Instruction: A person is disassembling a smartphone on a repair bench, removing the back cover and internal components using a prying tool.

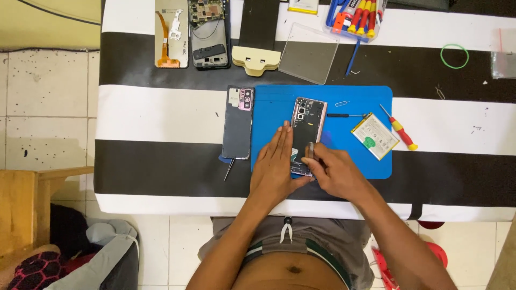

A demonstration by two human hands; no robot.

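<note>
While the left hand (275,171) lies flat with its fingers stretched out and pressed along the left edge of an opened smartphone (307,134), the right hand (334,173) pinches a small dark tool (310,150) between thumb and fingers at the phone's near right edge. The phone lies back-off, circuit parts showing, on a blue work mat (352,102) in the middle of a table covered by a black-and-white striped cloth (161,113). Just left of the mat rests a dark back cover (237,122) with a camera window at its far end, and a pair of tweezers (229,168) pokes out from its near end. On the mat's right side sit a phone battery (374,136), a thin black screwdriver (344,115) and a SIM ejector pin (342,103). A red-and-yellow screwdriver (399,128) lies just off the mat to the right. At the far edge are another dismantled phone (209,33), a screen panel (171,33) and a clear box of screwdrivers (356,17).
</note>
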